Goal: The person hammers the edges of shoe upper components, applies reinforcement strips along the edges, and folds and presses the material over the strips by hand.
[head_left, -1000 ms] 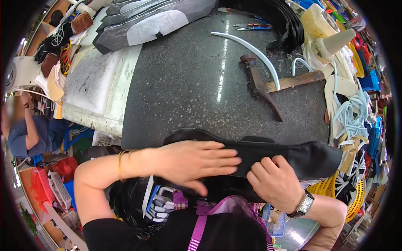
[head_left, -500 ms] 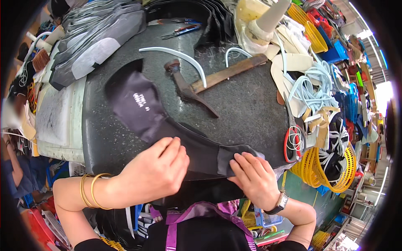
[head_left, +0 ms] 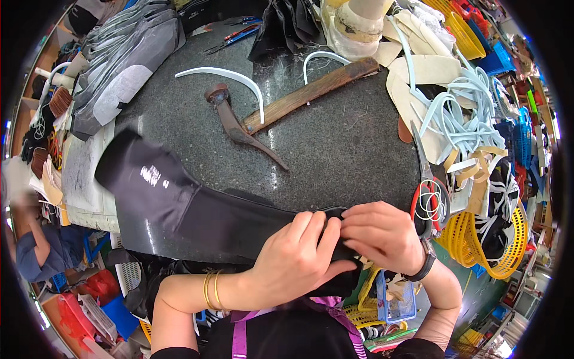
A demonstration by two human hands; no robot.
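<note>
A long black leather-like piece [head_left: 233, 224] with white print at its wide end lies slantwise over the near side of the dark worktop. My left hand [head_left: 299, 257] pinches its narrow right end, fingers pressed together. Right beside it, my right hand [head_left: 382, 236] has its fingers curled over the same end, so the held edge is mostly hidden. The two hands nearly touch. Beyond the piece rests a hammer [head_left: 317, 93] with a wooden handle and rusty head. A pale curved strip [head_left: 230, 75] lies by the head.
Scissors [head_left: 426, 173] with red and black handles lie at the right edge, near tangled light-blue strips [head_left: 463, 102]. Stacked grey pieces [head_left: 128, 66] fill the far left, and black folded pieces [head_left: 284, 30] stand at the back. A yellow basket [head_left: 508, 245] hangs low right.
My left hand has moved right along the black piece, up against my right hand. The piece's wide end has shifted left and nearer.
</note>
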